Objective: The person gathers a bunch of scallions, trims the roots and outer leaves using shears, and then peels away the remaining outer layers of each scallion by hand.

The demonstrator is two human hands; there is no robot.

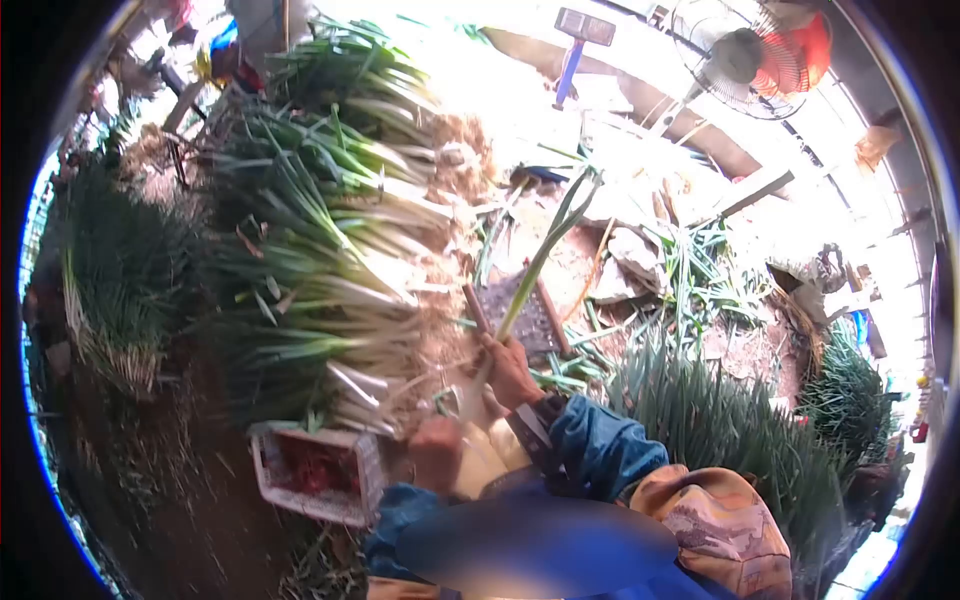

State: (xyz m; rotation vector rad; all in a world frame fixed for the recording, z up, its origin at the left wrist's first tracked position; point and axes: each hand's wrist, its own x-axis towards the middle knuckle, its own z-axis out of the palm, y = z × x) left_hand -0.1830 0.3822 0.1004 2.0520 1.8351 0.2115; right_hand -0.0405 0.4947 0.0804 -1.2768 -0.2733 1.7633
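A long green onion (535,270) stands tilted in my right hand (512,375), its green leaves pointing up and away and its pale end down toward me. My right fingers are closed around its lower stalk. Close to that pale end is my left hand (437,455), blurred, with its fingers too smeared to read. Just beyond my right hand lies a dark board or tray with wooden sides (520,312). A large heap of green onions (330,230) lies to the left, roots facing right.
A white plastic crate (368,480) with reddish contents sits beside my left hand. More green onions (730,420) stand at the right. Loose leaf trimmings (700,275) cover the ground ahead. A scale display on a blue post (583,28) and a fan (740,55) stand farther back.
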